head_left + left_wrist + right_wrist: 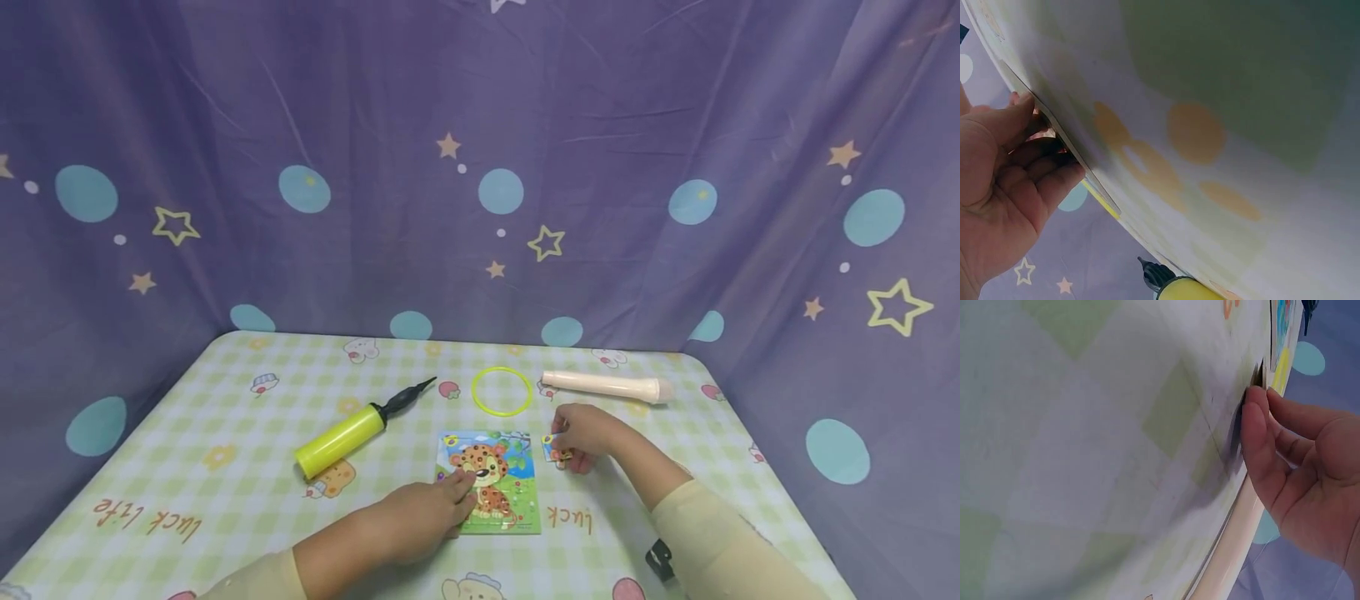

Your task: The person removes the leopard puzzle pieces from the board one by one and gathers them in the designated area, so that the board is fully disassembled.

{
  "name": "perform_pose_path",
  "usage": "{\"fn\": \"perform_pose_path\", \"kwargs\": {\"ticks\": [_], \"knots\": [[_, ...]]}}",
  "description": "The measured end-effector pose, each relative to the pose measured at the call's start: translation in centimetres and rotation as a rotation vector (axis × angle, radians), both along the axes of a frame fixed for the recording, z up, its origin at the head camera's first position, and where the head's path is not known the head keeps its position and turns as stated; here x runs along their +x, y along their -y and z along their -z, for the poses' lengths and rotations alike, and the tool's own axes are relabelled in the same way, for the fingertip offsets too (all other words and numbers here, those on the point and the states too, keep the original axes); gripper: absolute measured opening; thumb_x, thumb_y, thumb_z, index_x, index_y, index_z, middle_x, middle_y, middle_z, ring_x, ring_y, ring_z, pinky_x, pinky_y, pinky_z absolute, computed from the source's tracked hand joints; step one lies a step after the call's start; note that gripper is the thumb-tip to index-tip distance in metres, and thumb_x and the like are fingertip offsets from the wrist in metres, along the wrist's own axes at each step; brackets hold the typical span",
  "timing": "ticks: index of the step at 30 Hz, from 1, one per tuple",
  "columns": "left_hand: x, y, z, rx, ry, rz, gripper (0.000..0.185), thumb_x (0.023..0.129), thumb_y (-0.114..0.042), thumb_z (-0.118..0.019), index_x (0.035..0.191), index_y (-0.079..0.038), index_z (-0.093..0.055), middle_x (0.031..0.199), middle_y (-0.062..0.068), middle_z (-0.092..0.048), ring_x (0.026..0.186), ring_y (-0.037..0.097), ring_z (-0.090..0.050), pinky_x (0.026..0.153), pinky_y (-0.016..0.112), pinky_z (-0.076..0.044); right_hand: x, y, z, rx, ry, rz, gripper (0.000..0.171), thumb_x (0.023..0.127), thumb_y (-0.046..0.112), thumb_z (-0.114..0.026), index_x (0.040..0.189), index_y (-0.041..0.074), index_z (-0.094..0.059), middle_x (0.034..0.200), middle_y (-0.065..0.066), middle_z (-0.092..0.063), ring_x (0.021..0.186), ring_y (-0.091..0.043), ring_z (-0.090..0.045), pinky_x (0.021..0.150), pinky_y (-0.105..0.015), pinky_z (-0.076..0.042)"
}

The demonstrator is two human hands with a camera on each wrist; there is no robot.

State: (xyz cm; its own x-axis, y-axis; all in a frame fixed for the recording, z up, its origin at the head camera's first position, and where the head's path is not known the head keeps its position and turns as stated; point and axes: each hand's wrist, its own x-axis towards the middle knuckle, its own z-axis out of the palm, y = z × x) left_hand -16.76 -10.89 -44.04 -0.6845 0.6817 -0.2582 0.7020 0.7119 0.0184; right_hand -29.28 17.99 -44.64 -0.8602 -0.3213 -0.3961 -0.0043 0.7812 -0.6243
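A square leopard picture puzzle (517, 492) lies flat near the front middle of the table. My left hand (423, 521) rests on its left side, with fingertips on the printed face. In the left wrist view, the thumb and fingers of that hand (1016, 169) touch the puzzle near its thin edge (1094, 178). To the right of the puzzle, my right hand (592, 435) pinches a small printed puzzle piece (553, 447) between thumb and fingers. The right wrist view shows the piece (1264, 374) edge-on, close to the tabletop, at the fingertips.
A yellow hand pump (341, 442) with a black nozzle lies left of the puzzle. Behind the puzzle are a yellow ring (474, 392) and a pale microphone-shaped stick (607, 384). A checked cloth (247, 417) covers the table; a purple curtain (375, 275) hangs around it.
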Motion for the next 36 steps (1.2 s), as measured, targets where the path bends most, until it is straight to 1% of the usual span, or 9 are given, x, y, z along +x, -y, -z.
{"fn": "perform_pose_path", "kwargs": {"ticks": [3,8,12,15,19,22,26,29,36], "knots": [[0.0,0.0,0.0,-0.004,-0.002,0.001,0.051,0.1,-0.035,-0.053,0.148,-0.019,-0.046,0.158,0.005,-0.034,0.146,0.022,-0.033,0.107,0.036,-0.046,0.2,0.2,0.0,0.067,-0.05,-0.001,0.013,0.091,0.015,-0.069,0.095,0.009,-0.058,0.067,-0.011,-0.066,0.052,-0.023,-0.067,0.05,-0.035,-0.058],[0.0,0.0,-0.1,-0.009,-0.012,0.006,0.051,0.1,-0.035,-0.053,0.147,-0.018,-0.047,0.158,0.006,-0.036,0.145,0.022,-0.034,0.107,0.036,-0.046,0.4,0.7,-0.3,0.215,-0.155,-0.055,0.018,0.087,0.022,-0.074,0.088,0.012,-0.058,0.069,-0.006,-0.064,0.052,-0.02,-0.065,0.049,-0.032,-0.056],[0.1,-0.1,-0.2,-0.014,-0.023,0.015,0.051,0.1,-0.035,-0.053,0.147,-0.017,-0.047,0.157,0.006,-0.037,0.145,0.022,-0.035,0.107,0.035,-0.046,0.4,1.2,-0.6,0.327,-0.295,-0.138,0.022,0.086,0.031,-0.076,0.09,0.016,-0.061,0.084,-0.001,-0.059,0.068,-0.017,-0.06,0.065,-0.034,-0.054],[0.0,-0.1,-0.3,-0.019,-0.024,0.015,0.05,0.1,-0.035,-0.053,0.147,-0.018,-0.047,0.157,0.006,-0.037,0.145,0.022,-0.035,0.106,0.035,-0.046,0.5,2.1,-1.1,0.296,-0.377,-0.234,0.027,0.088,0.036,-0.074,0.105,0.017,-0.063,0.1,-0.001,-0.06,0.088,-0.017,-0.06,0.08,-0.039,-0.052],[0.0,0.0,-0.2,-0.02,-0.024,0.01,0.05,0.1,-0.035,-0.054,0.147,-0.018,-0.048,0.157,0.005,-0.037,0.144,0.022,-0.036,0.105,0.034,-0.048,0.8,4.4,-1.6,0.169,-0.355,-0.373,0.044,0.09,0.036,-0.071,0.128,0.019,-0.058,0.117,-0.005,-0.059,0.105,-0.022,-0.062,0.089,-0.042,-0.052],[0.0,0.0,-0.2,-0.02,-0.02,0.012,0.051,0.1,-0.036,-0.054,0.147,-0.019,-0.048,0.157,0.005,-0.037,0.144,0.022,-0.036,0.103,0.034,-0.049,1.1,6.2,-1.5,0.113,-0.31,-0.446,0.052,0.089,0.036,-0.072,0.136,0.022,-0.054,0.119,-0.003,-0.057,0.104,-0.018,-0.061,0.088,-0.037,-0.052],[0.0,-0.1,-0.3,-0.017,-0.015,0.013,0.05,0.1,-0.035,-0.053,0.147,-0.019,-0.048,0.157,0.004,-0.036,0.144,0.021,-0.036,0.103,0.034,-0.049,1.4,8.1,-0.9,0.12,-0.28,-0.514,0.053,0.088,0.036,-0.074,0.136,0.029,-0.054,0.108,0.003,-0.055,0.089,-0.01,-0.058,0.08,-0.029,-0.05],[0.0,-0.2,-0.3,-0.014,-0.009,0.009,0.049,0.1,-0.035,-0.053,0.146,-0.02,-0.048,0.157,0.004,-0.036,0.145,0.021,-0.035,0.103,0.033,-0.049,1.5,8.8,-0.3,0.15,-0.26,-0.526,0.048,0.087,0.033,-0.075,0.131,0.034,-0.055,0.099,0.006,-0.051,0.079,-0.008,-0.054,0.072,-0.026,-0.048],[0.0,-0.1,-0.2,-0.015,-0.014,0.005,0.05,0.1,-0.037,-0.053,0.146,-0.02,-0.048,0.157,0.004,-0.036,0.145,0.02,-0.035,0.102,0.033,-0.049,1.3,9.0,0.3,0.124,-0.217,-0.497,0.041,0.087,0.029,-0.075,0.122,0.036,-0.055,0.097,0.005,-0.05,0.08,-0.009,-0.053,0.072,-0.026,-0.046]]}}
